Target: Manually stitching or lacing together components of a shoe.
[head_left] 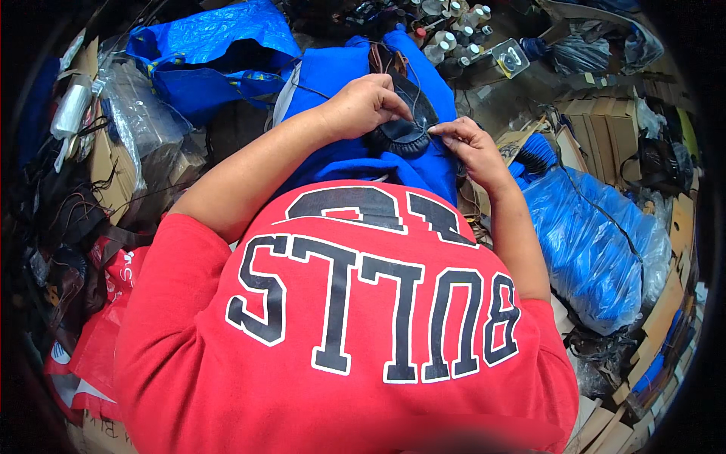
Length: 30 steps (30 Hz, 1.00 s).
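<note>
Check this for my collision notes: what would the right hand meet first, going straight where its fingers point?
The right hand would probably meet the black shoe just left of it; depth is unclear, so they may already touch.

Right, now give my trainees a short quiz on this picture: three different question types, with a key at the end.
1. Multiple choice: what are the left hand and right hand working at?
A) a bottle
B) a dark shoe
C) a carton

2. True or false: the blue bag lies to the left of the shoe in the picture.

3. Fill in the gap: the blue bundle at the right is wrapped in clear ____.

Key: 1. B; 2. true; 3. plastic.
</note>
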Tool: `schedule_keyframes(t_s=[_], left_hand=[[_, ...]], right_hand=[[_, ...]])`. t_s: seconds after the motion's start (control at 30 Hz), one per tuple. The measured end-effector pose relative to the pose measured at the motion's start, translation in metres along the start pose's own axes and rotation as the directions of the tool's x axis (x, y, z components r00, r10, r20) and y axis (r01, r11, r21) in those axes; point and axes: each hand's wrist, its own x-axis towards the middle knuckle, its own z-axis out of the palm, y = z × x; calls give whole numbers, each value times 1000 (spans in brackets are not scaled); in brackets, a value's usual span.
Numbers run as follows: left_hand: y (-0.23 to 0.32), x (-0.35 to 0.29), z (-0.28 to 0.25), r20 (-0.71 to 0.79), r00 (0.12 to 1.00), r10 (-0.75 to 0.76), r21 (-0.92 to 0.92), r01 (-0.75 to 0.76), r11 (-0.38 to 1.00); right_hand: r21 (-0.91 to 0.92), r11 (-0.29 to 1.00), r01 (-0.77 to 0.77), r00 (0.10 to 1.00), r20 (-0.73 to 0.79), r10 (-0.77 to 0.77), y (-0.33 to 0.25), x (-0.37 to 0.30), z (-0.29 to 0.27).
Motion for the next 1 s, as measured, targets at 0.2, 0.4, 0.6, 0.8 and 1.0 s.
schedule_keyframes(t_s=[0.2,0.4,0.6,0.8,1.0], left_hand=[[0,1,0,-2,1000,19,11,-19,1000],[-2,-1,2,-1,1000,15,-9,-15,1000],[-2,-1,5,29,999,20,18,-21,1000],[-1,3,6,76,997,13,10,-14,1000],[5,-11,8,71,997,14,1,-14,1000]], right_hand=[[33,999,-20,1000,13,19,0,0,-1],[56,998,-9,1000,9,8,1,0,0],[121,990,-66,996,70,58,2,1,-5],[144,986,-82,990,130,63,9,7,-10],[127,990,-56,997,65,48,7,-2,-3]])
